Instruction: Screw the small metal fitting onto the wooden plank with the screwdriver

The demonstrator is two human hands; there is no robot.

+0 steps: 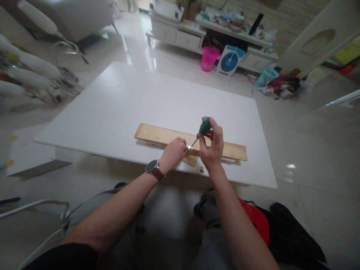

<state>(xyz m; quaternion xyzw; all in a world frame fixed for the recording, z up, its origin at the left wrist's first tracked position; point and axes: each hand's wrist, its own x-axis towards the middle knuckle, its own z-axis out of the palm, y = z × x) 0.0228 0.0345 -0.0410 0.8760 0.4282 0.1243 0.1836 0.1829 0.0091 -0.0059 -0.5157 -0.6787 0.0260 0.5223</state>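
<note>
My right hand (212, 146) is closed round the green handle of a screwdriver (204, 126), which tilts down to the left. Its tip meets a small shiny metal piece (189, 147), perhaps a bracket or hinge, at the near edge of a long wooden board (157, 132). The fingers of my left hand (174, 152) are closed at that metal piece, pressing it against the board; the fingertips are partly hidden. A short wooden piece (191, 160) sticks out below the board, between my hands. Whether a screw sits under the tip is too small to tell.
The board lies on a large white table (135, 97). Small items (206, 118) sit behind the screwdriver, and a small sticker-like thing (201, 169) is near the front edge. Beyond stand a pink basket (209, 59), a blue fan (230, 61) and a white cabinet (168, 32).
</note>
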